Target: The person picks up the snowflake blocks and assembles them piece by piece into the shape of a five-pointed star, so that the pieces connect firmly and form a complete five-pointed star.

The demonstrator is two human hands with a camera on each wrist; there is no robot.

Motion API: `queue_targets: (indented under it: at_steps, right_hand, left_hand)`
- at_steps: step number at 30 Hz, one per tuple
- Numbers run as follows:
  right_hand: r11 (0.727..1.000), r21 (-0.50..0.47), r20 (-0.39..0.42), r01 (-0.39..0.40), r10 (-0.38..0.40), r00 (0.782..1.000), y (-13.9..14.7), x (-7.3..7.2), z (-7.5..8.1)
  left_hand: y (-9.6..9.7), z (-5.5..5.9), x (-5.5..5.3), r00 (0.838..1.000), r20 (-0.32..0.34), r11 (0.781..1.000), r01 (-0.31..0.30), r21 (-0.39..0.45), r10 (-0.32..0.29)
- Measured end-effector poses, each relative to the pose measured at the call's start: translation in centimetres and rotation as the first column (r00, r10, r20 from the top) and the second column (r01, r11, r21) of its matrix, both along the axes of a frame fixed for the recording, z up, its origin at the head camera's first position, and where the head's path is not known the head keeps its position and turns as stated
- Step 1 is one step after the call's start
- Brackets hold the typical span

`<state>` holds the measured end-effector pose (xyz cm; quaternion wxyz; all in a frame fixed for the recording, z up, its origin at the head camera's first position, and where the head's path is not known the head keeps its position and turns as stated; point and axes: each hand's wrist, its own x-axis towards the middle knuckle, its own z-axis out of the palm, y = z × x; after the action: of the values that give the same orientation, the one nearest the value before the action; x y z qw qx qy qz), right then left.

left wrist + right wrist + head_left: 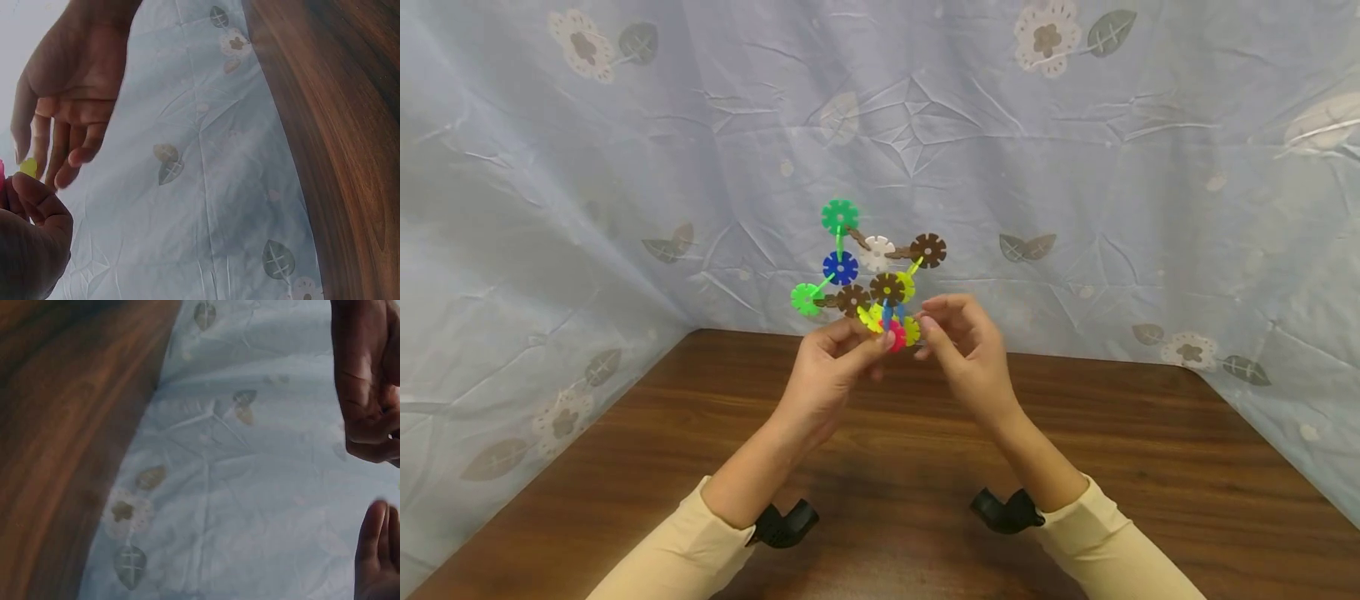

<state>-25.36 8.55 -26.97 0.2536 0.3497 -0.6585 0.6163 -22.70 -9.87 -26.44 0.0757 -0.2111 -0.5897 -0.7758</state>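
Note:
Above the table, in the head view, my left hand (827,367) pinches the lower part of a linked chain of notched plastic discs (853,300). Its thumb lies against a pink disc (895,336). Green, blue, brown and white discs rise from there in a loop. To the right, my right hand (977,358) stands with loosely bent fingers close beside a yellow disc (913,331); whether the fingertips touch it is hard to tell. The left wrist view shows the yellow disc's edge (29,166) between both hands. Most of the chain lies outside both wrist views.
A dark brown wooden table (895,467) lies below the hands. Pale curtains (880,108) with flower and leaf prints hang behind and at both sides. Black curved mounts (784,525) sit at the wrists by the cream sleeves (677,550).

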Motion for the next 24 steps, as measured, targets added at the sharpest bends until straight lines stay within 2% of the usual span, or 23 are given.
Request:
queue_targets:
  at_steps: [2, 6, 11, 17, 21, 24]
  right_hand:
    - [0.997, 0.023, 0.062, -0.069, 0.067, 0.996, -0.12, -0.02, -0.26]
    - [0.991, 0.034, 0.093, -0.127, 0.124, 0.988, -0.36, 0.14, -0.39]
    - [0.992, -0.003, 0.118, -0.127, 0.127, 0.985, -0.53, 0.38, -0.33]
    - [0.988, -0.097, 0.173, -0.123, 0.138, 0.975, -0.54, 0.6, -0.03]
    - [0.985, -0.141, 0.199, -0.101, 0.128, 0.972, -0.38, 0.83, 0.28]
    - [0.977, -0.176, 0.214, -0.117, 0.154, 0.965, -0.19, 0.89, 0.46]
  left_hand:
    - [0.02, 0.01, -0.01, 1.0, 0.013, 0.999, 0.015, 0.031, -0.015]
    - [0.06, 0.05, -0.08, 0.999, 0.012, 0.998, 0.03, 0.046, -0.031]
    - [-0.02, 0.01, -0.05, 1.0, 0.002, 1.0, 0.028, 0.013, -0.028]
    - [-0.12, -0.01, 0.11, 1.0, -0.006, 0.999, 0.02, -0.027, -0.02]
    - [-0.17, 0.0, 0.16, 0.999, -0.022, 0.998, 0.037, -0.04, -0.038]
    - [-0.22, 0.04, 0.19, 0.997, -0.045, 0.997, 0.065, -0.049, -0.068]
